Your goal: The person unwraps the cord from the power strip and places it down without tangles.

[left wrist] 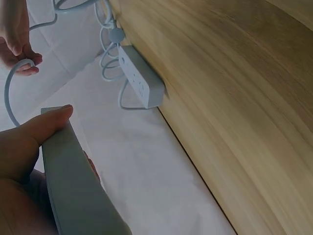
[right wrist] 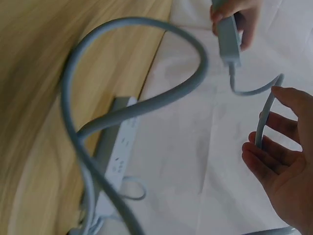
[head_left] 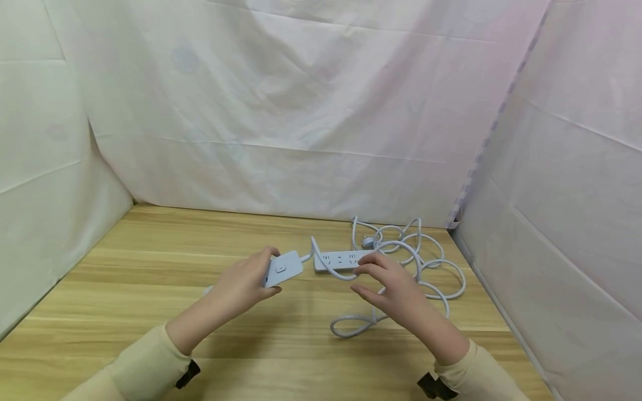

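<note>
My left hand [head_left: 241, 281] grips a white power strip [head_left: 283, 269] around its body, thumb on one side and fingers on the other. The strip is held up above the table, and its end with a square switch faces up. From that end runs a white power cord [head_left: 321, 260] toward my right hand [head_left: 391, 284]. In the right wrist view, the thumb and fingers of that hand hold the cord [right wrist: 265, 117] between them. Behind the hands, a second white power strip [head_left: 333, 259] lies on the table with its sockets facing up, partly hidden by the right hand.
Loose loops of white cord [head_left: 458, 278] spread over the right side of the wooden table [head_left: 165, 245]. Among them, near the back edge, lies a plug [head_left: 368, 242]. White cloth [head_left: 281, 111] hangs behind the table and along both sides.
</note>
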Demonstrator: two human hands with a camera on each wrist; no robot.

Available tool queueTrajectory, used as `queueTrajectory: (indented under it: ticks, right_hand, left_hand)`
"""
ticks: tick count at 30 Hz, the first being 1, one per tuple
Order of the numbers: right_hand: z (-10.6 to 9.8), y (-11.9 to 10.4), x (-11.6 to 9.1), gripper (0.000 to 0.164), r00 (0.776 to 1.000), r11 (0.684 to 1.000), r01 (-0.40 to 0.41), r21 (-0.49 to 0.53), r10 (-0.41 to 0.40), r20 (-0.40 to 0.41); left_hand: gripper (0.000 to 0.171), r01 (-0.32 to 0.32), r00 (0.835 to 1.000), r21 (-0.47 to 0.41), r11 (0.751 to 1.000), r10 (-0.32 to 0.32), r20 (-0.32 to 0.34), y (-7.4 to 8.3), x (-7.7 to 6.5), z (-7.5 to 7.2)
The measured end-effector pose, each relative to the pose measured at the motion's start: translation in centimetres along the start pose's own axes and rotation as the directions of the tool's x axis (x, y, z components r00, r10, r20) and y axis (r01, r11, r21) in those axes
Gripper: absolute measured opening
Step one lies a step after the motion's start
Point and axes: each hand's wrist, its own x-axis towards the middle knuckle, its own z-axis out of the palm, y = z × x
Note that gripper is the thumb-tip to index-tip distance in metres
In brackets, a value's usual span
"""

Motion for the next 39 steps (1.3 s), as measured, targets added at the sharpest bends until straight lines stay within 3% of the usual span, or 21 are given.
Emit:
queueTrajectory:
  ticks: [6,14,23,27,34,37,39]
  right_hand:
    - [-0.3,2.0,-1.9,0.036,0.992,0.998,-0.059,-0.037,0.063,0.111]
    - [-1.1,4.2,-3.9,0.060,0.940,0.988,-0.143,-0.064,0.155,0.302]
    - [-1.7,7.0,-5.5,0.107,0.852,0.993,-0.091,-0.069,0.114,0.511]
    - [-1.9,7.5,-5.6,0.120,0.802,0.983,-0.105,-0.150,0.173,0.572]
    - [-0.8,7.1,-5.8,0.143,0.723,0.914,-0.036,-0.403,0.302,0.621]
    - [-0.2,7.0,-5.8,0.143,0.693,0.885,-0.049,-0.463,0.364,0.623]
    - [0.1,7.0,-5.7,0.139,0.687,0.878,-0.069,-0.474,0.387,0.616]
  left_hand:
    - [0.067,-0.042,0.999,0.052,0.998,0.042,-0.012,-0.7,-0.4,-0.1]
    - [0.068,-0.084,0.996,0.097,0.992,0.085,-0.003,-1.4,-0.7,0.2]
    - [0.065,-0.118,0.993,0.123,0.985,0.115,0.031,-2.1,-0.6,1.2]
    - [0.064,-0.114,0.993,0.138,0.984,0.108,0.052,-2.5,-0.5,2.0]
    - [0.060,-0.108,0.986,0.130,0.986,0.090,0.138,-2.4,-0.2,3.8]
    - [0.058,-0.128,0.982,0.135,0.983,0.106,0.158,-2.3,-0.2,4.4]
    - [0.058,-0.141,0.978,0.130,0.981,0.118,0.171,-2.2,-0.1,4.8]
